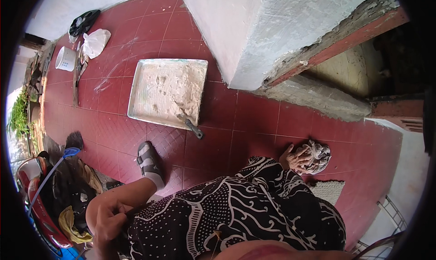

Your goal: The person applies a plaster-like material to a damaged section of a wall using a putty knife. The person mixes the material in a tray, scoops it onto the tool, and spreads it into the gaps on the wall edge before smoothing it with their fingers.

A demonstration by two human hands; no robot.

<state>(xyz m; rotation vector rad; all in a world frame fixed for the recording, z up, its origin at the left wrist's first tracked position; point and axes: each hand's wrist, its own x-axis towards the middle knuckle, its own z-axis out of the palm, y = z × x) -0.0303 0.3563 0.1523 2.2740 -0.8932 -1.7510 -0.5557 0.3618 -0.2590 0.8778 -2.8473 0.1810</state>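
Note:
My right hand [293, 160] lies on a crumpled grey-and-white cloth [317, 157] on the red tiled floor, fingers gripping its near side. Beside my bare knee, my left hand [109, 221] is closed, its curled fingers against the edge of my black-and-white patterned garment [195, 219]; whatever they hold is hidden. Ahead of me sits a shallow rectangular tray [131, 96] smeared with pale, wet plaster-like paste [179, 89]. A trowel or scraper with a dark handle [194, 129] rests in the paste, its handle sticking out over the near rim.
My sandalled foot [150, 160] stands near the tray. A woven mat [328, 191] lies behind the cloth. A wall corner [245, 55] juts out at far right. Farther left are a white bucket [66, 59], plastic bags [96, 42], a broom [74, 142] and a red motorbike [40, 210].

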